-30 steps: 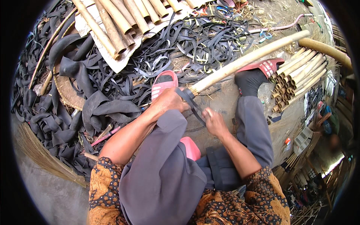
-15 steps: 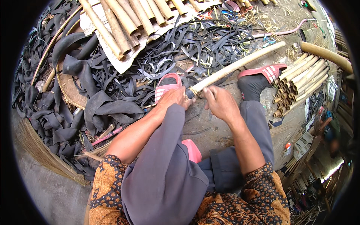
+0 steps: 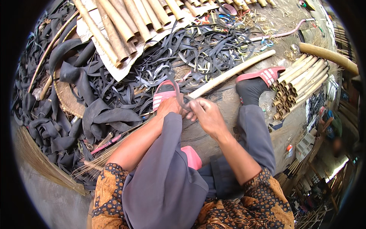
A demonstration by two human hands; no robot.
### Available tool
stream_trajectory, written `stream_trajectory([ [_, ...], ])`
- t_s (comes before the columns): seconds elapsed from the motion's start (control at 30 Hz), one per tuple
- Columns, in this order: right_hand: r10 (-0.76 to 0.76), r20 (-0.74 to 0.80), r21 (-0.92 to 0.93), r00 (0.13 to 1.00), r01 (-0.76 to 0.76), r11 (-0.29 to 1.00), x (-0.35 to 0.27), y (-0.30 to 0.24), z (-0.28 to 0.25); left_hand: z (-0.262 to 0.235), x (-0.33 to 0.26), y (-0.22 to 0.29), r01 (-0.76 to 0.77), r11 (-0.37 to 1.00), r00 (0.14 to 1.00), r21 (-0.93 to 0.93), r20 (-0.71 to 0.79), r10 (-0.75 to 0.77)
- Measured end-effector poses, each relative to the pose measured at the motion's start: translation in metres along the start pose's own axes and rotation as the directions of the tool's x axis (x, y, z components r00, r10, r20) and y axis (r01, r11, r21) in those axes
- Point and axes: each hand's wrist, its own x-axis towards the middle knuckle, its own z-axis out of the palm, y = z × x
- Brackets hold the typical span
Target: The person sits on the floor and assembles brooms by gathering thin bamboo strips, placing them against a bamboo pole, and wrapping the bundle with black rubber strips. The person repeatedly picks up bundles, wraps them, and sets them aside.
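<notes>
A pale bamboo pole (image 3: 234,72) slants from the upper right down to my hands, past my pink sandal (image 3: 166,89). Thin sticks (image 3: 126,135) run on in line with it below my left forearm, so it looks like a broom; the joint is hidden by my hands and knee. My left hand (image 3: 170,107) is closed round the pole's near end, its fingers partly covered. Close beside it, my right hand (image 3: 206,114) pinches a dark rubber strip (image 3: 176,84), which loops up over the left hand and sandal.
Tangled black rubber strips (image 3: 152,76) and wide rubber pieces (image 3: 99,114) cover the left and middle ground. Thick bamboo tubes (image 3: 126,23) lie on a pale sheet at the top. A stack of thinner bamboo (image 3: 301,84) lies beyond my right foot. Another stick bundle (image 3: 47,162) lies lower left.
My right hand has moved left and closed on the rubber strip, which now rises in a loop. Everything has shifted left a little in view, the pole's far end also lower.
</notes>
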Motion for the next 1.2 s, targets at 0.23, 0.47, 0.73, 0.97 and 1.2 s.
stream_trajectory([
  [0.23,0.216,-0.046,-0.079,0.975,-0.219,0.973,-0.029,0.032,-0.014,-0.01,-0.01,0.012,-0.065,0.996,0.992,-0.065,-0.113,0.057],
  [0.47,0.364,0.033,0.164,0.931,-0.364,0.917,-0.012,0.03,-0.016,-0.012,-0.005,0.004,-0.039,0.999,0.997,-0.022,0.07,0.04],
  [0.73,0.294,0.024,0.141,0.956,-0.294,0.945,-0.013,0.02,-0.016,-0.007,-0.013,0.0,-0.091,0.996,0.98,0.02,-0.178,0.094],
  [0.97,0.259,-0.043,0.027,0.965,-0.258,0.966,-0.017,0.022,-0.006,-0.01,-0.007,0.011,0.069,0.989,0.986,0.128,-0.161,-0.048],
  [1.2,0.068,0.052,-0.234,0.996,-0.054,0.971,-0.079,0.047,-0.026,-0.025,0.008,-0.008,0.044,0.997,0.987,-0.063,-0.151,-0.054],
])
